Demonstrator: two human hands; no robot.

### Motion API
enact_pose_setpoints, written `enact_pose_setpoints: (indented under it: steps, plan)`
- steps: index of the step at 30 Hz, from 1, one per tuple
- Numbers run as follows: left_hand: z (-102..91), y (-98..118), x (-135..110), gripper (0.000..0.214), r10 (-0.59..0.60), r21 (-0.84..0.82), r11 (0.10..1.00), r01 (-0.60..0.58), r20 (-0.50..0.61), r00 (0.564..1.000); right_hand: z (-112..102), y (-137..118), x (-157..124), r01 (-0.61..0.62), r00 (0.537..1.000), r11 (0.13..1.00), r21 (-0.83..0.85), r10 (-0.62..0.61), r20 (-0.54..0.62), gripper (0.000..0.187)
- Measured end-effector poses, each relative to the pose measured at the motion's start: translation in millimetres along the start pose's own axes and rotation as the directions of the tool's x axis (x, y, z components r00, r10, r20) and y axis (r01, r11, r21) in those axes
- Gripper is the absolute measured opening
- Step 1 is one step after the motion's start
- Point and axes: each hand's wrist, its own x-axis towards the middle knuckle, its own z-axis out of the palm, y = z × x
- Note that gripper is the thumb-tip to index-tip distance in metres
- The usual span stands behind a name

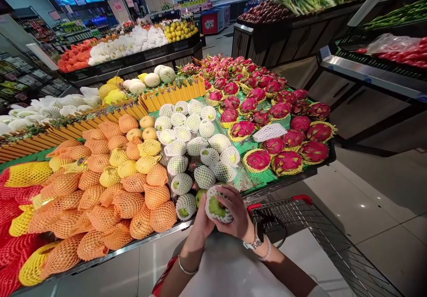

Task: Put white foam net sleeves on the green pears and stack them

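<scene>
Both my hands hold a green fruit in a white foam net point(216, 206) just above the front edge of the fruit display table point(287, 179). My right hand point(237, 214) wraps over it from the right, fingers curled round the net. My left hand point(202, 223) supports it from below and the left. Right behind it lie several more green fruits in white nets point(196, 148). A watch and bracelet sit on my right wrist.
Fruits in orange and yellow nets point(110, 190) fill the left of the table, dragon fruits point(276, 114) the right. A shopping cart with a red handle point(300, 217) stands at my right. More produce stands line the back, with aisle floor between.
</scene>
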Motion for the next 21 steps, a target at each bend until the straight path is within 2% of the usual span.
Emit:
enact_pose_setpoints:
  steps: [2,6,9,12,14,16,19,21]
  plan:
    - [3.1,0.0,-1.2,0.044,0.043,0.027,0.999,-0.043,-0.015,0.999,0.2,-0.6,-3.8,-0.055,0.998,0.998,0.017,0.055,-0.023,0.061]
    - [5.9,-0.8,-7.4,0.054,0.058,0.146,0.988,-0.052,-0.035,0.998,1.0,-0.4,-10.1,-0.112,0.993,0.993,0.038,0.113,-0.020,0.036]
    - [5.0,-3.6,-14.1,0.058,0.108,0.205,0.973,-0.104,-0.006,0.994,2.6,0.2,-9.7,-0.110,0.994,0.994,0.009,0.110,0.008,0.034]
    - [9.7,-6.1,-15.0,0.062,0.153,0.198,0.968,-0.154,0.019,0.988,2.6,0.5,-5.8,-0.130,0.991,0.991,0.020,0.131,-0.024,0.021]
    - [15.9,-7.4,-12.3,0.063,0.175,0.153,0.973,-0.172,-0.008,0.985,1.1,0.0,-3.6,-0.169,0.982,0.980,0.100,0.176,-0.062,0.013]
    - [21.3,-8.9,-9.8,0.057,0.192,0.114,0.976,-0.188,-0.033,0.981,-0.3,-2.0,-3.3,-0.267,0.949,0.932,0.246,0.299,-0.101,0.016]
    - [22.8,-12.5,-9.2,0.046,0.139,0.070,0.988,-0.137,-0.019,0.990,1.0,-8.5,-6.8,-0.421,0.835,0.766,0.487,0.537,-0.123,0.014]
    - [20.2,-15.2,-9.7,0.047,0.070,0.022,0.997,-0.069,-0.034,0.997,4.7,-13.2,-10.4,-0.443,0.780,0.694,0.568,0.610,-0.137,0.011]
